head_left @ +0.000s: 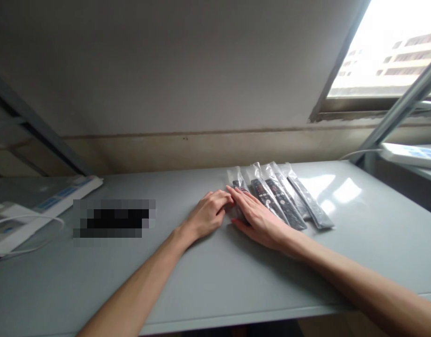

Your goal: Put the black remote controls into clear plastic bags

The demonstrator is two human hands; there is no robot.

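Observation:
Several black remote controls in clear plastic bags lie side by side on the grey table. My right hand (pixel 259 217) rests with outstretched fingers across the leftmost bagged remote control (pixel 239 181), covering most of it. The fingertips of both hands meet at that remote's left edge. My left hand (pixel 208 214) is closed, its fingers curled inward beside the bag; whatever they pinch is hidden. To the right lie a second bagged remote control (pixel 269 199), a third bagged remote control (pixel 284 199) and, farthest right, a bagged remote (pixel 311 199) showing a plain dark side.
A pixelated dark object (pixel 117 218) lies on the table's left side. White power strips sit at the far left (pixel 66 194) and far right (pixel 412 153), with white cables. Metal frame posts rise at both sides. Behind the table (pixel 201 290) stands a wall with a window.

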